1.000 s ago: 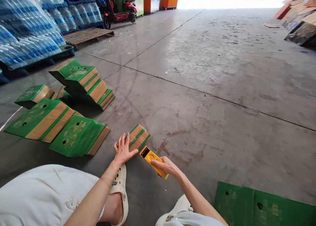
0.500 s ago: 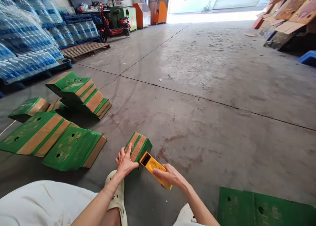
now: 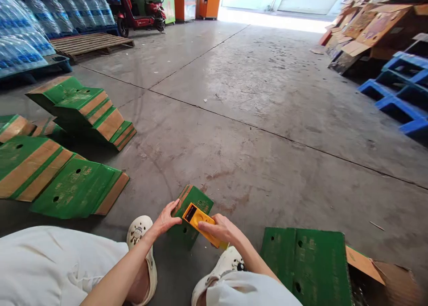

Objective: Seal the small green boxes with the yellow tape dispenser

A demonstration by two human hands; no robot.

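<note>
Between my feet a small green cardboard box (image 3: 204, 199) with brown tape-like bands stands tilted on the floor, its broad green face turned up towards me. My left hand (image 3: 167, 219) grips its left edge, fingers along the banded side and thumb over the face. In my right hand (image 3: 219, 230) is a yellow multimeter (image 3: 197, 222) with a dark display and a round dial. The meter's display end is over the box and hides part of it; I cannot tell whether they touch.
Several green-and-brown boxes (image 3: 80, 181) lie at the left. A flattened green box (image 3: 317, 257) is near my right knee, beside an open brown carton (image 3: 394, 277). Blue pallets (image 3: 397, 89) and piled cardboard (image 3: 374, 25) stand right. Wrapped water bottles (image 3: 20, 38) and a red scooter (image 3: 140, 11) are far left.
The small box has tipped so that its broad green face shows instead of its banded side. My left hand has shifted with it. The view has swung right and down.
</note>
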